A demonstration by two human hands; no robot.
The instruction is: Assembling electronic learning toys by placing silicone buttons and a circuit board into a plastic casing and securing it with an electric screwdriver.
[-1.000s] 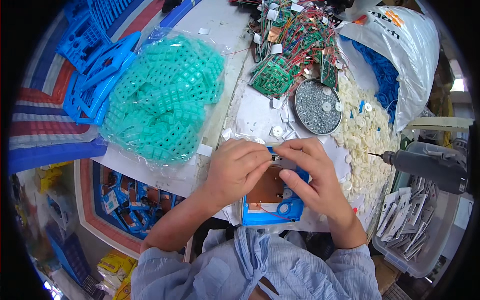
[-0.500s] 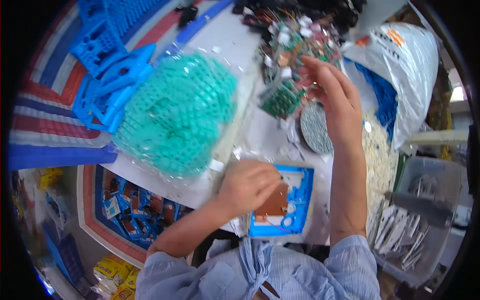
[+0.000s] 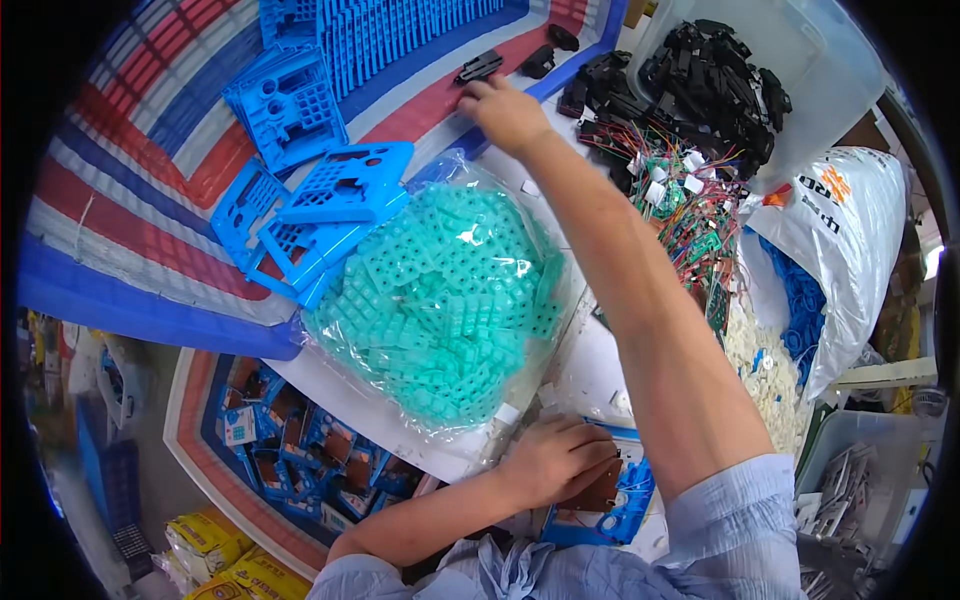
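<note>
My left hand (image 3: 562, 460) lies over the upper left part of a blue plastic casing (image 3: 628, 512) at the table's near edge. Its fingers are curled together on the casing, and what is under them is hidden. A brown circuit board (image 3: 592, 493) sits inside that casing. Stretched far forward, my right hand (image 3: 508, 115) has its fingers apart, with the tips right beside a black plastic part (image 3: 479, 68) in the striped basket. Whether they touch it is hard to tell. Between my arms lies a clear bag of green plastic pieces (image 3: 440, 300).
Blue plastic frames (image 3: 320, 215) lean in the striped basket (image 3: 150, 165) at left. A clear bin of black parts (image 3: 700, 85), wired boards (image 3: 700, 220), and a white bag (image 3: 850, 240) stand at right. Below left, another basket holds blue casings (image 3: 320, 440).
My right hand has gone from the pile of wired parts, forward and left, to the black part in the basket. The view has shifted; my left hand stays at the casing.
</note>
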